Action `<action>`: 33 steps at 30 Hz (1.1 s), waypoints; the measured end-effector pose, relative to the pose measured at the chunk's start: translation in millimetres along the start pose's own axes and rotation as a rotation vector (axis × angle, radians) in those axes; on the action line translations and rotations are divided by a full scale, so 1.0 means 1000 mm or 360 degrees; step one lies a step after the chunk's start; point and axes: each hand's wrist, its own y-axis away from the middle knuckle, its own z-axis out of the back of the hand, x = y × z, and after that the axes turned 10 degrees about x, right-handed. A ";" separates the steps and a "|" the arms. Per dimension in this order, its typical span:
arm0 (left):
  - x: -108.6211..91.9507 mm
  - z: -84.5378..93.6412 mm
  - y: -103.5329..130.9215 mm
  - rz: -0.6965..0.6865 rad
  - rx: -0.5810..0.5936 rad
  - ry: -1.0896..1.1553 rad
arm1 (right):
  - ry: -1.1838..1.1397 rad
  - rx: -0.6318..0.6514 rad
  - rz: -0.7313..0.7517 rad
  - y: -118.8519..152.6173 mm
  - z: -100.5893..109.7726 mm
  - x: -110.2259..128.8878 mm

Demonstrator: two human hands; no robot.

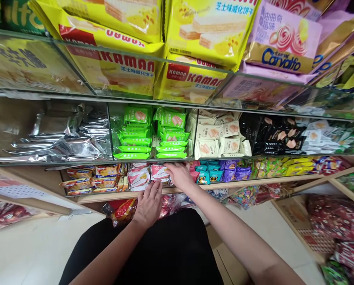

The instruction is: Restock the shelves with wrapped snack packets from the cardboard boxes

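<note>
Pink-and-white snack packets (139, 176) stand in two stacks on the low shelf. My left hand (149, 201) lies at the front of the right stack (159, 172), its fingers stretched out against the packets and the shelf edge. Over the right side of that same stack reaches my right hand (179, 175), fingers bent down onto the packets; its fingertips are partly hidden, so I cannot make out whether it grips one. Orange packets (105, 182) lie to the left, and teal packets (209, 175) to the right.
Above is a glass-fronted shelf with silver packets (56, 122), green packets (135, 136), cream packets (208, 136) and black packets (280, 134). Large yellow wafer bags (126, 71) fill the top shelf. A wooden shelf edge (195, 187) runs just below the hands. Bagged goods (337, 217) sit at the lower right.
</note>
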 end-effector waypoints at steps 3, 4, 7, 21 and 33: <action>0.003 0.006 -0.001 0.0029 -0.0069 0.0006 | 0.0081 -0.0032 0.0012 0.001 0.001 0.005; 0.005 0.008 -0.003 0.0053 -0.0101 0.0009 | 0.0091 -0.0054 0.0031 0.002 0.001 0.006; 0.014 0.008 -0.015 0.0147 -0.0186 0.0025 | 0.0080 -0.0125 0.0084 0.003 -0.001 0.008; 0.023 0.006 -0.025 0.0124 -0.0241 0.0060 | -0.0068 -0.0228 0.0091 0.014 -0.012 0.005; 0.032 0.005 -0.022 0.0087 -0.0302 0.0100 | -0.0585 -0.0618 -0.0353 0.006 -0.030 0.021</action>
